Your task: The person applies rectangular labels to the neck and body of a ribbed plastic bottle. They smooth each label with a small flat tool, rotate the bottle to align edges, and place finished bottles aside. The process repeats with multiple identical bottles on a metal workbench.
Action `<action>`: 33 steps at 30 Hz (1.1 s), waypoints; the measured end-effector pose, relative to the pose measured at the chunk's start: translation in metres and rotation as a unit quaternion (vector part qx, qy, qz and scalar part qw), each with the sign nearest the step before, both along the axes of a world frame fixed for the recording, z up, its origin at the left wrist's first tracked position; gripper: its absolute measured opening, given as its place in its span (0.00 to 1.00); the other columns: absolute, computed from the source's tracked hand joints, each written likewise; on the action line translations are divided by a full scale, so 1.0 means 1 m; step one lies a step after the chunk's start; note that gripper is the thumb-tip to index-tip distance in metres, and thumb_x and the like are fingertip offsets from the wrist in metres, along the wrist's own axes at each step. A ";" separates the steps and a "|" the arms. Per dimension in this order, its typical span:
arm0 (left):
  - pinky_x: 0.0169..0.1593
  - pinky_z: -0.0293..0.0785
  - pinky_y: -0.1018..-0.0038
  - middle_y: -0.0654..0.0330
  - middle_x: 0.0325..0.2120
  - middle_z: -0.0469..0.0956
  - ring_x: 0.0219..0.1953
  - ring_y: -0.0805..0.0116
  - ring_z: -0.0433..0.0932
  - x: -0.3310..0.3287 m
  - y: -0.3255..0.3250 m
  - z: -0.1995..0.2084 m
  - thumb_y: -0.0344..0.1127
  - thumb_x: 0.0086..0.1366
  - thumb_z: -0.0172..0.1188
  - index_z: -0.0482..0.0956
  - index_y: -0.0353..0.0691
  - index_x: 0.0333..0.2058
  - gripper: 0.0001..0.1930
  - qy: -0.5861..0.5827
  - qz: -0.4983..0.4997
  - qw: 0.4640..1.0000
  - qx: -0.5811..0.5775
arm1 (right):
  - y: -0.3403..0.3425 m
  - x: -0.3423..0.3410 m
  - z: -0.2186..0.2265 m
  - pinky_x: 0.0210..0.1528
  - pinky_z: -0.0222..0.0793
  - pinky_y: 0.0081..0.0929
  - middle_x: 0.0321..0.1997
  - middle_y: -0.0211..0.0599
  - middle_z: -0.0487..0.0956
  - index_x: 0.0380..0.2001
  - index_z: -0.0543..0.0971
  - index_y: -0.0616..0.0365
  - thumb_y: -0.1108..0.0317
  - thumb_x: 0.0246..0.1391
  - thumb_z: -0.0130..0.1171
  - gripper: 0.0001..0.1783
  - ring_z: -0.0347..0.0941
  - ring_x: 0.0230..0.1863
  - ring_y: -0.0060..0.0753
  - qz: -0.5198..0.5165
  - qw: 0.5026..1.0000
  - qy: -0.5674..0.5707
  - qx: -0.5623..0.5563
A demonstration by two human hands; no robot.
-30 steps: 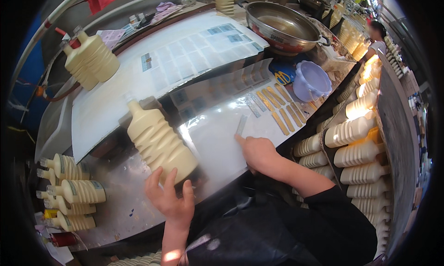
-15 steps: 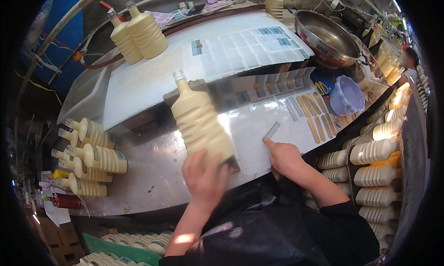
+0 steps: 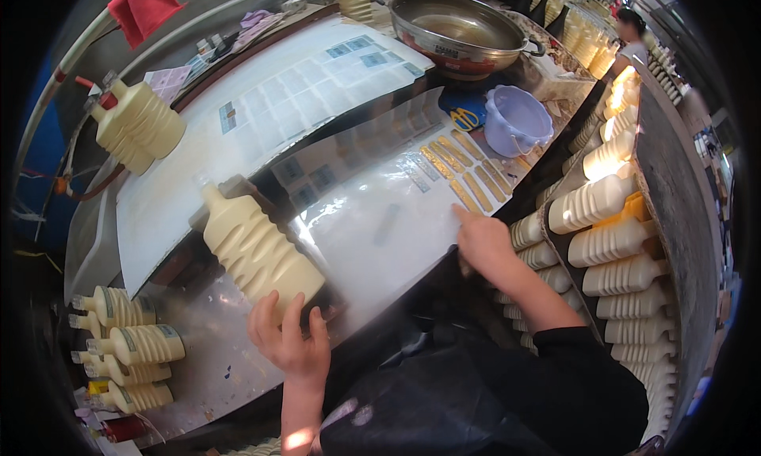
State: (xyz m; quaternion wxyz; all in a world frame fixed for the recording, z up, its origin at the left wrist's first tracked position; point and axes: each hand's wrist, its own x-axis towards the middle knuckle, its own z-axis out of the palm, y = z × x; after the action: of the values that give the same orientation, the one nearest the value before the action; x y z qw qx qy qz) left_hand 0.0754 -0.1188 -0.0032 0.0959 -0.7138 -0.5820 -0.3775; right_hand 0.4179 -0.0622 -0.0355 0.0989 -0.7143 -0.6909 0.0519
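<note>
One cream bottle (image 3: 261,250) lies near the table's (image 3: 198,353) front edge, bare surface left of it; left hand (image 3: 293,341), fingers apart, touches its base. Right of it, right hand (image 3: 485,242), grip unclear, is beside eight gold strips (image 3: 474,193).

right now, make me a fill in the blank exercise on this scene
The left hand is at the ____ of a cream bottle, opposite its neck.
The right hand is nearer the gold strips than the ____ hand.
The scissors beside the bucket have ____ handles.
The hanging cloth is ____.
Missing words: base; left; yellow; red
</note>
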 end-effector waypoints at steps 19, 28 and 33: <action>0.45 0.74 0.61 0.54 0.38 0.81 0.41 0.51 0.78 0.027 0.020 0.015 0.24 0.50 0.70 0.84 0.39 0.36 0.13 -0.079 -0.189 0.979 -0.002 | -0.031 0.036 -0.014 0.30 0.75 0.41 0.29 0.37 0.77 0.36 0.85 0.55 0.68 0.51 0.67 0.08 0.78 0.30 0.47 0.106 0.986 0.076 0.107; 0.48 0.71 0.60 0.55 0.40 0.76 0.42 0.52 0.75 0.055 0.037 0.043 0.34 0.48 0.73 0.82 0.42 0.40 0.18 -0.042 -0.146 0.987 -0.048 | -0.014 -0.085 0.073 0.32 0.64 0.15 0.30 0.21 0.75 0.57 0.80 0.64 0.70 0.67 0.53 0.19 0.68 0.30 0.12 0.063 0.784 0.586 -0.191; 0.47 0.68 0.61 0.56 0.37 0.74 0.40 0.53 0.74 0.041 0.037 0.049 0.35 0.48 0.71 0.81 0.43 0.37 0.16 0.006 -0.037 0.999 0.001 | -0.009 -0.132 0.100 0.40 0.68 0.22 0.38 0.35 0.77 0.58 0.78 0.66 0.72 0.65 0.52 0.20 0.72 0.37 0.24 0.210 0.804 0.536 -0.148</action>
State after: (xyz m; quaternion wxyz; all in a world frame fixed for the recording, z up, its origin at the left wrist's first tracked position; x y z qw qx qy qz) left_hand 0.1166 -0.0819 0.0460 0.0857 -0.7371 -0.5543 -0.3770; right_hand 0.2858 -0.0716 0.0644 0.3328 -0.4164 -0.6449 0.5477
